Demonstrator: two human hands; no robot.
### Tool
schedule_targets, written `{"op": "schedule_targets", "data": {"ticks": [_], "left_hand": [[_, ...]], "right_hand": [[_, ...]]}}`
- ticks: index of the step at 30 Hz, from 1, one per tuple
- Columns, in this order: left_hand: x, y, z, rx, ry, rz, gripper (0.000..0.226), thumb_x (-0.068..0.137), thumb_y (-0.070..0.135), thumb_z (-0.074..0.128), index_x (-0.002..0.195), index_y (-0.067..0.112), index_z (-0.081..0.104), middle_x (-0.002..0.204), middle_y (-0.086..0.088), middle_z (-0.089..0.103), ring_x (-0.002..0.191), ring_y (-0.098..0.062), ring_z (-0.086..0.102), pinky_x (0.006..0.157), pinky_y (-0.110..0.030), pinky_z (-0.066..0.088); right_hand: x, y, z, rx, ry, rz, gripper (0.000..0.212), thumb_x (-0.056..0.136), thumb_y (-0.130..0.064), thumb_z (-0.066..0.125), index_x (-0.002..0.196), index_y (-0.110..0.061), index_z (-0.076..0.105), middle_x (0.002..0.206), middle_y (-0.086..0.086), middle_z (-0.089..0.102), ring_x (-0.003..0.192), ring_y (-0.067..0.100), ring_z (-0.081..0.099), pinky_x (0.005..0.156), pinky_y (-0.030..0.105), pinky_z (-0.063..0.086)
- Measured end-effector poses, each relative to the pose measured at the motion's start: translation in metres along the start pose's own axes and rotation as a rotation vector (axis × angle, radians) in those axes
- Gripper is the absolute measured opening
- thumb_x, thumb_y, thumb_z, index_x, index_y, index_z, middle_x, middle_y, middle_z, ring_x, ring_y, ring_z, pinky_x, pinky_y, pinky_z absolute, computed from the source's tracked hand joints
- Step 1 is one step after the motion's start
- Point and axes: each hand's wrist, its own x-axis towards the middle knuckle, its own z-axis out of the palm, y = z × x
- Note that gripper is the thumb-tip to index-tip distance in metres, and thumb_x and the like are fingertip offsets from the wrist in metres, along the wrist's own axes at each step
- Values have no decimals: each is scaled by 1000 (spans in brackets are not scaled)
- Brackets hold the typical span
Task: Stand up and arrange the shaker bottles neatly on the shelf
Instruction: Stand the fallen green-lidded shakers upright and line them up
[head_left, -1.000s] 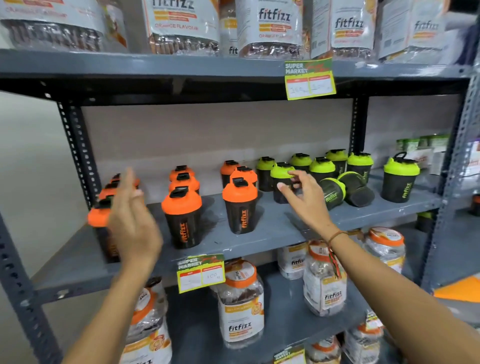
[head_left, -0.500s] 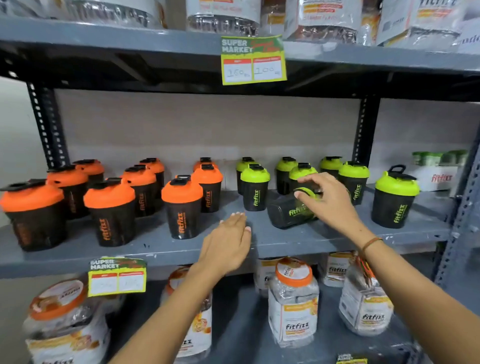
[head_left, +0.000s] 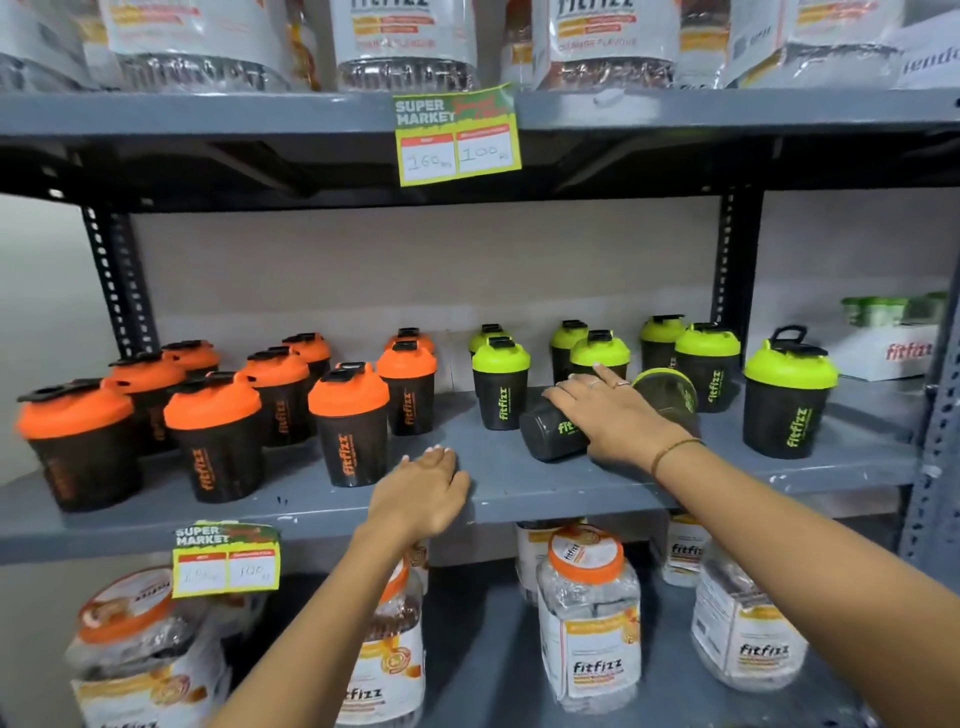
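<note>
On the grey middle shelf (head_left: 519, 488) stand several black shakers with orange lids (head_left: 348, 423) on the left and several with green lids (head_left: 500, 382) on the right. One green-lidded shaker (head_left: 553, 434) lies on its side, base toward me. My right hand (head_left: 613, 415) rests on top of it, fingers curled over its body. A second tipped shaker (head_left: 667, 395) lies just behind that hand. My left hand (head_left: 421, 493) lies flat on the shelf's front edge, fingers together, holding nothing.
A larger green-lidded shaker (head_left: 789, 397) stands apart at the right. Clear jars with orange lids (head_left: 587, 613) fill the shelf below, bagged goods the shelf above. Price tags (head_left: 457, 135) hang from the shelf edges. A metal upright (head_left: 935, 441) bounds the right side.
The view rose and shifted right. My left hand came from the far left to the shelf's front edge. My right hand settled onto the lying green shaker.
</note>
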Motion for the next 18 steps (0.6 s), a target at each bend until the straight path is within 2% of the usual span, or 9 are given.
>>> {"op": "schedule_targets", "data": {"ticks": [4, 6, 9, 11, 12, 15, 18], "left_hand": [[-3, 2, 1, 19, 39, 2, 56, 98, 37, 22, 146, 10, 33, 159, -9, 26, 147, -18, 21, 118, -38, 13], [-3, 4, 1, 19, 45, 0, 55, 98, 37, 22, 145, 10, 35, 158, -9, 27, 146, -19, 22, 118, -38, 13], [-3, 4, 0, 20, 55, -10, 55, 98, 38, 23, 144, 11, 37, 158, -8, 28, 146, -19, 24, 118, -38, 14], [-4, 5, 0, 29, 50, -12, 55, 98, 38, 23, 143, 10, 38, 158, -8, 29, 145, -19, 25, 117, -38, 15], [-4, 5, 0, 31, 47, -12, 55, 98, 37, 23, 143, 10, 38, 157, -8, 29, 145, -20, 26, 117, -38, 16], [-4, 4, 0, 34, 44, -12, 54, 98, 37, 24, 141, 9, 40, 157, -9, 30, 144, -22, 27, 116, -39, 18], [-4, 5, 0, 33, 51, -9, 52, 98, 37, 25, 139, 9, 42, 156, -9, 32, 144, -22, 28, 116, -39, 19]], "right_hand": [[8, 2, 2, -44, 52, -110, 85, 70, -26, 74, 146, -24, 36, 131, 3, 52, 130, 27, 46, 120, 48, 14], [12, 0, -4, -155, 136, -183, 79, 70, -21, 74, 143, -24, 43, 127, 6, 53, 127, 30, 48, 118, 50, 17], [21, -12, -17, -315, 295, -319, 45, 86, -8, 56, 129, -22, 55, 121, 9, 58, 122, 35, 51, 118, 52, 22], [25, -24, -25, -424, 337, -413, 37, 92, -5, 40, 120, -21, 59, 115, 7, 61, 120, 33, 53, 118, 52, 24], [26, -30, -29, -491, 338, -463, 37, 93, -4, 38, 118, -21, 60, 114, 6, 61, 120, 32, 54, 117, 52, 26], [27, -44, -31, -676, 326, -580, 35, 94, -6, 47, 123, -21, 60, 128, 4, 60, 130, 30, 51, 116, 51, 29], [24, -52, -31, -808, 360, -629, 40, 96, -12, 47, 134, -20, 55, 140, 4, 55, 136, 29, 45, 118, 51, 26]]}}
